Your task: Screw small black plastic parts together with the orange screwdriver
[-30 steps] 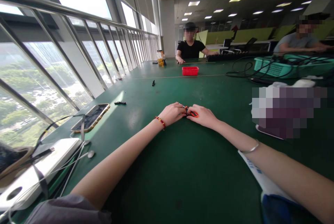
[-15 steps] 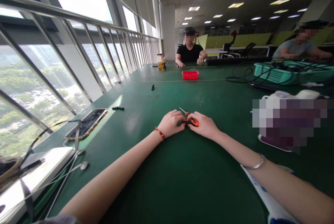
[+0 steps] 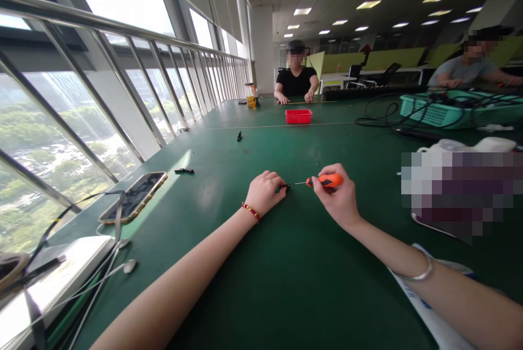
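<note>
My right hand (image 3: pixel 337 197) is closed around a small screwdriver (image 3: pixel 322 180) with an orange handle, held level a little above the green table (image 3: pixel 286 284), its thin shaft pointing left. My left hand (image 3: pixel 265 192) rests on the table with its fingers curled, pinching a tiny black part (image 3: pixel 285 187) that shows at the fingertips. The screwdriver tip sits a short way to the right of that part. A red bead bracelet is on my left wrist and a metal bangle on my right.
A phone (image 3: pixel 134 196), a white box (image 3: pixel 53 284) and earphone cables lie at the left by the window railing. Small black parts (image 3: pixel 184 170) (image 3: pixel 239 135) and a red tray (image 3: pixel 298 116) sit further up. Teal baskets (image 3: pixel 445 110) with cables stand right. Two people sit at the far end.
My right hand has lifted away from the left, moved right and turned the screwdriver so it lies level pointing left. The left hand stays put on the table.
</note>
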Demonstrator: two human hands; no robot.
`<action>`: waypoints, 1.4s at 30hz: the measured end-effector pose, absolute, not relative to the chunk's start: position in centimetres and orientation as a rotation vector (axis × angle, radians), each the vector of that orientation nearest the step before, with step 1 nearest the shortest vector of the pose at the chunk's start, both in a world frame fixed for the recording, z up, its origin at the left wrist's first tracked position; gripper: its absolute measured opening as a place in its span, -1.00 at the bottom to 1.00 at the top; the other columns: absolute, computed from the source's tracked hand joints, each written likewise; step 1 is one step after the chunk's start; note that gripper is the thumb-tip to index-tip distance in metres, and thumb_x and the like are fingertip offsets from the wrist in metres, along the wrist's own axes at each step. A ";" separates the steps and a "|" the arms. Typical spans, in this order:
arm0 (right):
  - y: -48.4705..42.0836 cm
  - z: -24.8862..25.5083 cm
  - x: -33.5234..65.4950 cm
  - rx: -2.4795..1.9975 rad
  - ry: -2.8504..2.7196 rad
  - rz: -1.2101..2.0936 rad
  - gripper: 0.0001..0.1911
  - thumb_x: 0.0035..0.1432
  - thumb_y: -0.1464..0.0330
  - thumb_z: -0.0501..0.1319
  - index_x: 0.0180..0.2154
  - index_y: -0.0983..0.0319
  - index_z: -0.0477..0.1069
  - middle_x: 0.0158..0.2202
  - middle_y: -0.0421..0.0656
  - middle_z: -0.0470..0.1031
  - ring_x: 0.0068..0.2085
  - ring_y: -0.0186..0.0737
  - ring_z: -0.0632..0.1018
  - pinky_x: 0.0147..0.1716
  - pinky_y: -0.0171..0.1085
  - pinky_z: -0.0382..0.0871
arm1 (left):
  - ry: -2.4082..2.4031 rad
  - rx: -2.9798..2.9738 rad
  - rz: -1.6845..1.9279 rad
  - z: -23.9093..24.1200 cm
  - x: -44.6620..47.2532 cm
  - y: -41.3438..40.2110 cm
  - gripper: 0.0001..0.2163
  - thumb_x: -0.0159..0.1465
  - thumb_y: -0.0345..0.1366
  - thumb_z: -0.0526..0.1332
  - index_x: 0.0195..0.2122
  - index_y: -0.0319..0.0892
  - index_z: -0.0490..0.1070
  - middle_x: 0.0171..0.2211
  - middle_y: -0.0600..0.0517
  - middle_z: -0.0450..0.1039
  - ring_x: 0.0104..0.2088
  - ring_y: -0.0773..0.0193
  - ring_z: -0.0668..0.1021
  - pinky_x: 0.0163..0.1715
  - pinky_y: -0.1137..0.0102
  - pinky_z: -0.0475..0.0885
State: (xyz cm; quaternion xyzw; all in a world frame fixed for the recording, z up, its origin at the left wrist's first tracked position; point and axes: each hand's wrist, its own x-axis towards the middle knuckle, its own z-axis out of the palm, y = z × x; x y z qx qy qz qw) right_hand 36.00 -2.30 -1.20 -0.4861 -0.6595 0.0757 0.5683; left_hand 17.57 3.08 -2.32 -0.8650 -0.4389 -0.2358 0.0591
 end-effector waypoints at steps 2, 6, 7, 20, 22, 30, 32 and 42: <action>-2.4 -1.2 35.9 -1.118 -1.559 0.152 -0.82 0.08 0.24 0.14 -0.40 0.14 0.14 -0.45 -0.22 0.29 -0.47 -0.31 0.39 -0.42 -0.30 0.31 | -1.329 -2.611 -0.647 -2.2 17.7 2.9 -0.85 0.19 -0.31 0.14 -0.35 -0.18 0.50 -0.37 -0.01 0.49 -0.31 0.21 0.48 -0.29 0.37 0.37; -2.4 -1.3 35.9 -1.112 -1.561 0.134 -0.82 0.09 0.25 0.14 -0.40 0.14 0.13 -0.43 -0.22 0.28 -0.47 -0.32 0.39 -0.43 -0.29 0.32 | -1.389 -2.617 -0.596 -2.0 17.8 2.7 -0.82 0.22 -0.30 0.10 -0.31 -0.17 0.50 -0.33 0.01 0.50 -0.37 0.28 0.50 -0.39 0.44 0.35; -2.3 -1.4 35.9 -1.099 -1.559 0.122 -0.82 0.09 0.25 0.14 -0.41 0.14 0.14 -0.44 -0.22 0.28 -0.48 -0.32 0.38 -0.44 -0.29 0.32 | -1.404 -2.618 -0.590 -2.0 17.8 2.6 -0.82 0.22 -0.29 0.10 -0.30 -0.16 0.50 -0.32 0.02 0.49 -0.37 0.29 0.50 -0.42 0.45 0.34; -2.0 -1.7 35.8 -0.960 -1.567 -0.018 -0.83 0.08 0.31 0.19 -0.40 0.16 0.18 -0.46 -0.25 0.27 -0.50 -0.37 0.37 -0.51 -0.33 0.28 | -1.428 -2.610 -0.537 -1.8 17.9 2.4 -0.80 0.23 -0.29 0.07 -0.28 -0.15 0.49 -0.29 0.05 0.50 -0.34 0.31 0.52 -0.47 0.47 0.31; -2.1 -1.7 35.8 -0.953 -1.572 -0.018 -0.83 0.08 0.31 0.19 -0.40 0.16 0.17 -0.46 -0.25 0.27 -0.50 -0.37 0.38 -0.52 -0.33 0.28 | -1.424 -2.607 -0.542 -1.8 17.9 2.4 -0.80 0.22 -0.29 0.08 -0.29 -0.15 0.49 -0.29 0.05 0.50 -0.34 0.30 0.52 -0.47 0.47 0.30; -2.3 -1.4 35.6 -0.956 -1.582 0.016 -0.83 0.05 0.32 0.20 -0.41 0.15 0.17 -0.50 -0.27 0.27 -0.53 -0.37 0.37 -0.53 -0.34 0.28 | -1.388 -2.624 -0.573 -2.0 17.8 2.6 -0.81 0.22 -0.30 0.08 -0.29 -0.16 0.49 -0.31 0.05 0.50 -0.37 0.32 0.51 -0.49 0.48 0.30; -2.3 -1.4 35.6 -0.944 -1.592 0.038 -0.81 0.05 0.31 0.21 -0.43 0.16 0.17 -0.53 -0.29 0.27 -0.56 -0.39 0.36 -0.55 -0.35 0.26 | -1.374 -2.631 -0.576 -2.0 17.7 2.6 -0.81 0.22 -0.30 0.08 -0.29 -0.15 0.49 -0.30 0.05 0.50 -0.37 0.32 0.51 -0.49 0.48 0.30; -2.5 -1.6 35.3 -0.894 -1.554 0.134 -0.70 -0.05 0.43 0.22 -0.27 0.15 0.14 -0.45 -0.31 0.27 -0.57 -0.42 0.35 -0.57 -0.36 0.28 | -1.378 -2.651 -0.595 -2.1 17.7 2.8 -0.82 0.21 -0.30 0.10 -0.28 -0.14 0.49 -0.28 0.06 0.51 -0.33 0.32 0.53 -0.46 0.49 0.33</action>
